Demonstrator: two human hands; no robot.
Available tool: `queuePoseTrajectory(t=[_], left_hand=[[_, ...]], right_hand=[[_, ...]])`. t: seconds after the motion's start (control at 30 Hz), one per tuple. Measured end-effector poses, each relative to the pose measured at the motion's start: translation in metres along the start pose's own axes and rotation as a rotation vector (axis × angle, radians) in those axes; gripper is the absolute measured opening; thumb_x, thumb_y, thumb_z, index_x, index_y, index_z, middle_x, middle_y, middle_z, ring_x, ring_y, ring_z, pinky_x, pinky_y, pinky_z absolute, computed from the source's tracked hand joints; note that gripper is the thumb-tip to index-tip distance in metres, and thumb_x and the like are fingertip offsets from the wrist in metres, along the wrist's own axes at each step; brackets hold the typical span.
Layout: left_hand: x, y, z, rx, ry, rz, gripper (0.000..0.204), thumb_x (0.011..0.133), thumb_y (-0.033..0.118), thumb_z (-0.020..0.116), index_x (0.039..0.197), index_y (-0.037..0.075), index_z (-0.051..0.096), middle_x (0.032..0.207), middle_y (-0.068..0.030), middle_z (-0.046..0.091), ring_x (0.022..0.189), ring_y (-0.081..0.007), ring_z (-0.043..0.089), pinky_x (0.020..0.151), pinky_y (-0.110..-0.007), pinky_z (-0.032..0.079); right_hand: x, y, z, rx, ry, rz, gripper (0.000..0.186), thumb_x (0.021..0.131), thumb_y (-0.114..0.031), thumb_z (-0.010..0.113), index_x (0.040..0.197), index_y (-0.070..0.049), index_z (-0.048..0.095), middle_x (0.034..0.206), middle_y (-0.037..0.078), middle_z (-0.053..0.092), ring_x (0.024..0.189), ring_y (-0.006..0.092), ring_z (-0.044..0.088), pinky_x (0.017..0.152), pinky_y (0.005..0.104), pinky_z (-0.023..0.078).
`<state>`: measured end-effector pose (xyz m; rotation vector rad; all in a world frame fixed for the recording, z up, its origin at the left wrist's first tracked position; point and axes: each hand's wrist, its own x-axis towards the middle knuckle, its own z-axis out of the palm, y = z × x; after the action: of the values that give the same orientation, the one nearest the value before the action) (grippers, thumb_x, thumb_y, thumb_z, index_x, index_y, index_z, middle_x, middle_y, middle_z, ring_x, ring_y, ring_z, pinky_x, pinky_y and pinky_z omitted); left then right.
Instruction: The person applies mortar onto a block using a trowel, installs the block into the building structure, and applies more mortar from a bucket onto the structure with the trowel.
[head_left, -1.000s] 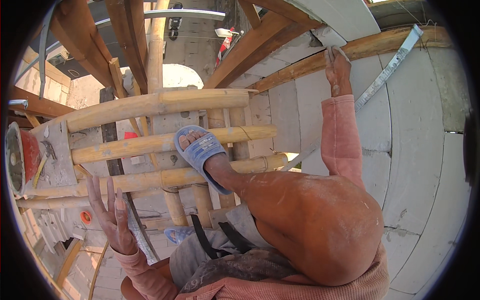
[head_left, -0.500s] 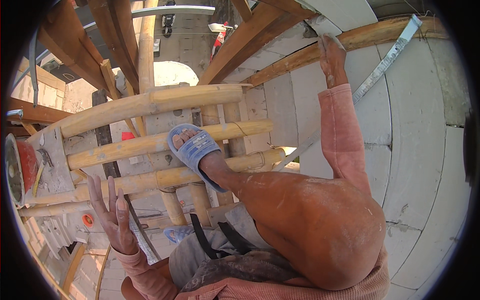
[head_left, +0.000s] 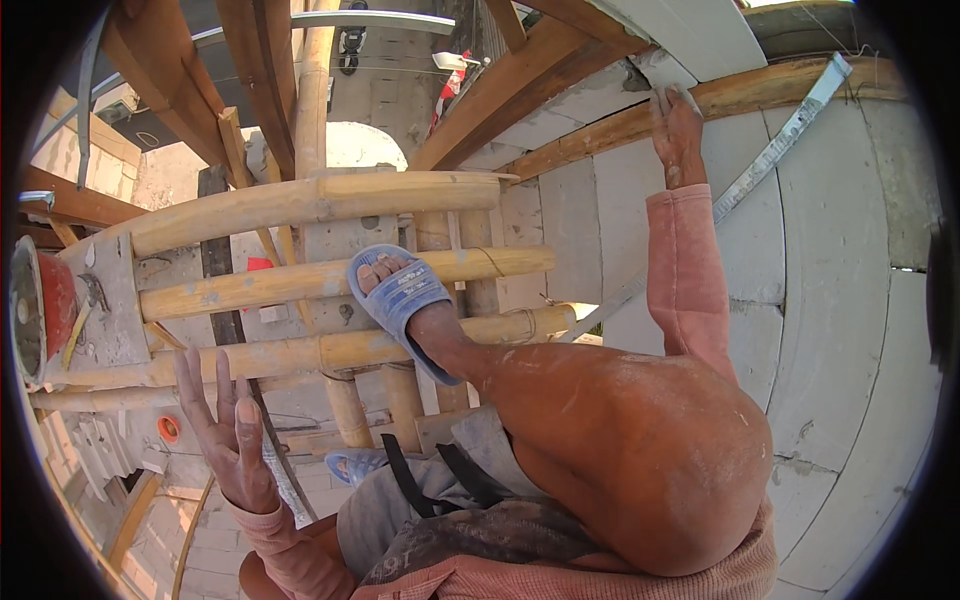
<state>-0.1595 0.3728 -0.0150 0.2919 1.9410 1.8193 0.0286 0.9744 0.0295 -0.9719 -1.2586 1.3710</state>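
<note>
My left hand (head_left: 225,430) is raised at the lower left, fingers spread and nothing in it. Behind its fingers run bamboo poles (head_left: 265,362) of a scaffold. My right arm stretches up and away along the wall, and my right hand (head_left: 678,135) rests against a long wooden beam (head_left: 750,92), fingers laid over it. Its palm side is hidden. One foot in a blue slide sandal (head_left: 405,305) stands across the poles, with the knee bent high. A second blue sandal (head_left: 355,465) shows lower down.
Grey block wall (head_left: 825,300) fills the right side, with a metal strip (head_left: 785,135) slanting across it. A red bucket (head_left: 58,305) and a hammer (head_left: 88,310) lie at the left by a board. Brown timbers (head_left: 165,80) rise at the back. Ground shows far below between the poles.
The view has shifted slightly, so the scaffold sits a little further right. My right hand's fingers look more bent over the beam. My left hand stays raised and spread.
</note>
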Motion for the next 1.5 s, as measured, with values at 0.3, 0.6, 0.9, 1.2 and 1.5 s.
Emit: queuePoseTrajectory(t=[0.3, 0.6, 0.9, 1.2, 1.5], left_hand=[[0.006, -0.005, 0.007, 0.009, -0.038, -0.042, 0.084, 0.098, 0.031, 0.062, 0.161, 0.002, 0.014, 0.164, -0.0192, 0.022, 0.149, -0.0398, 0.029, 0.120, -0.050, 0.028], [0.007, -0.011, -0.006, 0.005, 0.025, -0.039, 0.085, 0.098, 0.032, 0.063, 0.160, 0.002, 0.016, 0.163, -0.0194, 0.023, 0.149, -0.0409, 0.030, 0.119, -0.050, 0.029], [0.012, -0.016, 0.002, 0.027, -0.013, -0.065, 0.085, 0.097, 0.030, 0.064, 0.161, 0.003, 0.015, 0.163, -0.0188, 0.022, 0.149, -0.0405, 0.030, 0.120, -0.050, 0.028], [0.008, -0.017, 0.001, 0.050, -0.012, -0.068, 0.086, 0.097, 0.031, 0.065, 0.161, 0.003, 0.014, 0.164, -0.0169, 0.022, 0.150, -0.0403, 0.028, 0.121, -0.051, 0.025], [0.004, -0.007, -0.013, 0.117, -0.017, -0.070, 0.090, 0.096, 0.035, 0.067, 0.161, 0.003, 0.013, 0.164, -0.0182, 0.020, 0.150, -0.0390, 0.028, 0.121, -0.051, 0.027]], right_hand=[[-0.017, -0.002, 0.000, 0.053, -0.108, 0.007, 0.046, 0.104, -0.001, 0.046, 0.146, 0.014, 0.033, 0.150, 0.021, 0.040, 0.143, 0.0333, 0.039, 0.121, 0.0386, 0.037], [-0.005, 0.005, -0.013, 0.048, -0.023, -0.011, 0.043, 0.104, -0.004, 0.044, 0.143, 0.013, 0.039, 0.147, 0.021, 0.045, 0.139, 0.0298, 0.045, 0.118, 0.0370, 0.040], [-0.006, 0.011, -0.018, -0.007, 0.000, 0.026, 0.043, 0.105, -0.005, 0.044, 0.144, 0.012, 0.038, 0.146, 0.020, 0.046, 0.139, 0.0302, 0.046, 0.119, 0.0366, 0.040], [-0.013, 0.000, -0.016, -0.065, -0.047, -0.029, 0.047, 0.105, -0.005, 0.046, 0.147, 0.013, 0.034, 0.150, 0.023, 0.042, 0.139, 0.0330, 0.046, 0.119, 0.0374, 0.040], [-0.013, 0.012, 0.008, -0.079, -0.103, 0.018, 0.051, 0.105, -0.008, 0.049, 0.150, 0.009, 0.032, 0.153, 0.023, 0.039, 0.142, 0.0310, 0.042, 0.120, 0.0369, 0.038]])
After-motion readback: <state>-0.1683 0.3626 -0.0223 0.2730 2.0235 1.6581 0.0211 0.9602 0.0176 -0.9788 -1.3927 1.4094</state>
